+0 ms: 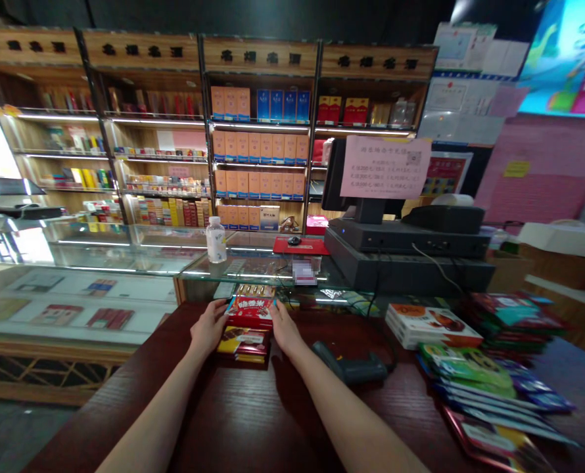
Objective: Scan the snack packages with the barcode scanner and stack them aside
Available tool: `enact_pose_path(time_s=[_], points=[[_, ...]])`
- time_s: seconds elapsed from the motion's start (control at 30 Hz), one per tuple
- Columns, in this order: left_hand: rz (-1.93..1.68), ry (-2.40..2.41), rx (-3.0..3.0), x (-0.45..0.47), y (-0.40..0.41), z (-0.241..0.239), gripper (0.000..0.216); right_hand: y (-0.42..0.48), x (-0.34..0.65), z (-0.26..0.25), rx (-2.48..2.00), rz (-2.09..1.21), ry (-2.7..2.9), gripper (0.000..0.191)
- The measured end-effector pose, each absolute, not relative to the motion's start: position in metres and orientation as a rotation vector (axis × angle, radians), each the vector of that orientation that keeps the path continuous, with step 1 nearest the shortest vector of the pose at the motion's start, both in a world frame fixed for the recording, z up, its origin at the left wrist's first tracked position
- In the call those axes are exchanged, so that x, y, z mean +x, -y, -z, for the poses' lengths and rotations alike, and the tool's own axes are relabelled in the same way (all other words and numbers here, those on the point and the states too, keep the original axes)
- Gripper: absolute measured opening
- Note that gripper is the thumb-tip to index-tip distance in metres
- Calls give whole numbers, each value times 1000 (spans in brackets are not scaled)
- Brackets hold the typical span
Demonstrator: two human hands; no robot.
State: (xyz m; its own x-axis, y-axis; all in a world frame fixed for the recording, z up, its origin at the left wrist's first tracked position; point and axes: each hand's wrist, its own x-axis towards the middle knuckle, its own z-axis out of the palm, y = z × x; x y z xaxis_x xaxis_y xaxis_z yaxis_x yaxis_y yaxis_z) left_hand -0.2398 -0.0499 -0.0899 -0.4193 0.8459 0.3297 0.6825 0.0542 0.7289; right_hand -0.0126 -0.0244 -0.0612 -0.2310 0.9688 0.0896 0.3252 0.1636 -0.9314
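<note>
While the red pack (pixel 250 311) is showing to the left of the black scanner (pixel 355 366) and a bit behind it, the left hand (pixel 210 327) is holding the pack's left side and the right hand (pixel 286 328) is holding its right side. Shiny yellow-and-red packs (pixel 246 340) are lying left of the scanner too. White boxes (pixel 430 326) and green packs (pixel 465 370) are sitting to the scanner's right. Farther behind the scanner, a bottle (pixel 216 242) is standing off to the left.
</note>
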Motion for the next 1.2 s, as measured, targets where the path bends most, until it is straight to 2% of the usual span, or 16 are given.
enact_pose_path(time_s=[0.8, 1.2], points=[[-1379, -2004, 1529, -243, 46, 93, 40, 29, -13, 65, -1276, -1099, 1696, 52], [-1242, -2138, 1568, -238, 51, 85, 43, 37, -6, 41, -1342, -1071, 1792, 57]])
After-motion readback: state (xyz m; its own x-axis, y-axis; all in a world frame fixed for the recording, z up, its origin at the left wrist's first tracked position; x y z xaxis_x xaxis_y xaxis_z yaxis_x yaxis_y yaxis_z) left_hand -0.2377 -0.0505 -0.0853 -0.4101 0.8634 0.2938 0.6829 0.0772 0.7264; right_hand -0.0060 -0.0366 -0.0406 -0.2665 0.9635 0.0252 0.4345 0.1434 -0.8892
